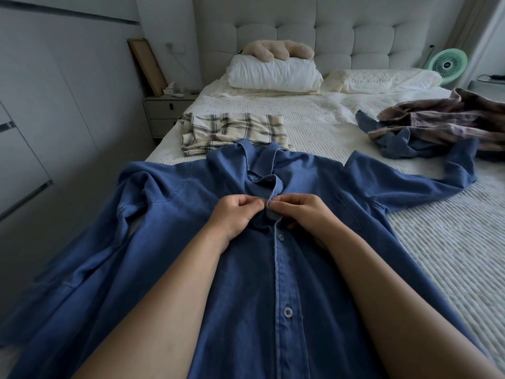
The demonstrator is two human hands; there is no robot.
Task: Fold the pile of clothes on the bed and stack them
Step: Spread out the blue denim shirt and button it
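On bed point(341, 116): blue shirt point(246, 269) flat, front up; left hand point(235, 214) and right hand point(303, 212) pinch its placket below collar.

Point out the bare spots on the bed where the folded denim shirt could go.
Bare bedspread lies between the folded plaid shirt and the unfolded pile, and again nearer, right of the denim shirt, below its sleeve. The left side is crowded: the denim shirt covers it, with both hands pinching its placket.

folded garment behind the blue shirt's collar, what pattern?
Cream folded garment: grey plaid check, clearest in the head view.
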